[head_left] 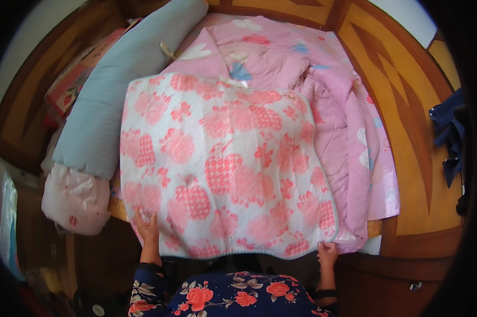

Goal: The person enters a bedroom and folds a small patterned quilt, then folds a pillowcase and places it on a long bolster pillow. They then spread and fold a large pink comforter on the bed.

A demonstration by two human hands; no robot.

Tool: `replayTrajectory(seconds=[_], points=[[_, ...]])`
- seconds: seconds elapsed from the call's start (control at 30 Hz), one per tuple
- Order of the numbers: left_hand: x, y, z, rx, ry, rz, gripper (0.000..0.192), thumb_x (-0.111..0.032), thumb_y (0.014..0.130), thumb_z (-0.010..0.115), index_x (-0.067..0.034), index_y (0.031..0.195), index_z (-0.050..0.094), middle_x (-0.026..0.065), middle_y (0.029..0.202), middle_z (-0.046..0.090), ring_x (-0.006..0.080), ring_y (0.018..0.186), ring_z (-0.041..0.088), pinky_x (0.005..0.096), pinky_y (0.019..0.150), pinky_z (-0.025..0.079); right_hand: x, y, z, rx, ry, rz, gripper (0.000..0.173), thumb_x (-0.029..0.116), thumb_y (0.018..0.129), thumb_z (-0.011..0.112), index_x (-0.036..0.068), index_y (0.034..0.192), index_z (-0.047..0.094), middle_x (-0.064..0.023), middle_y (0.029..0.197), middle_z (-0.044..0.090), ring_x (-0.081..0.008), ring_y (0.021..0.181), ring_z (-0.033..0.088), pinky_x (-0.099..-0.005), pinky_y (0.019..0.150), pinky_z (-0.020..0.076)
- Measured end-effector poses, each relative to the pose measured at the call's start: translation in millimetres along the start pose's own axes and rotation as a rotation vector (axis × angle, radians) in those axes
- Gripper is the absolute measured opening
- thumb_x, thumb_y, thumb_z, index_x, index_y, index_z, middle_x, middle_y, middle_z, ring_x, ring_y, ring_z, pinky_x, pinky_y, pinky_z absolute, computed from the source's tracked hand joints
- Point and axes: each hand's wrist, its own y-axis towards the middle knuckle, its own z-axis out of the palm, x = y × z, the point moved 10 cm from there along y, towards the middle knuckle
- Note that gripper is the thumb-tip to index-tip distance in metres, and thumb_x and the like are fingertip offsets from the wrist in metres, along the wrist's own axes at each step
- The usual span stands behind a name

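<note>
A white fleece blanket (222, 158) with pink apple and flower prints and a pale green stitched border lies spread before me. My left hand (147, 230) rests on its near left part, fingers apart against the cloth. At the near right corner, my right hand (327, 253) pinches the border between thumb and fingers. Beneath the blanket and beyond it lies a rumpled pink quilt (333, 146) with white and blue patches. The blanket's near edge hangs in a slight wave close to my body, and its underside is hidden.
A long light-blue bolster (115, 79) lies along the left, beside a red package (72, 87) in clear plastic. A pale plastic bag (76, 198) sits at its near end. Wooden panels (413, 138) rise around the back and right. Dark clothing (450, 130) hangs far right.
</note>
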Motion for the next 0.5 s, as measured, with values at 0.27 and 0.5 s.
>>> replayTrajectory(seconds=[0.27, 0.5], points=[[197, -124, -93, 0.001, -0.467, -1.126, 0.089, -0.046, 0.068, 0.065, -0.007, 0.132, 0.015, 0.0164, 0.135, 0.020, 0.0306, 0.122, 0.025, 0.0447, 0.097, 0.024, -32, -53, 100, 0.450, 0.811, 0.378, 0.059, 0.045, 0.075, 0.058, 0.011, 0.119, 0.039, -0.0072, 0.115, 0.048, -0.0266, 0.103, 0.046, -0.0423, 0.076, 0.0418], [157, -161, -4, 0.397, -1.184, -1.302, 0.086, -0.058, 0.067, 0.057, -0.017, 0.132, 0.020, 0.0082, 0.136, 0.020, 0.0296, 0.124, 0.023, 0.0468, 0.099, 0.021, 4, -48, 121, 0.532, 1.312, 0.305, 0.050, 0.038, 0.078, 0.056, 0.007, 0.116, 0.044, -0.0058, 0.117, 0.047, -0.0238, 0.105, 0.045, -0.0414, 0.089, 0.0374]])
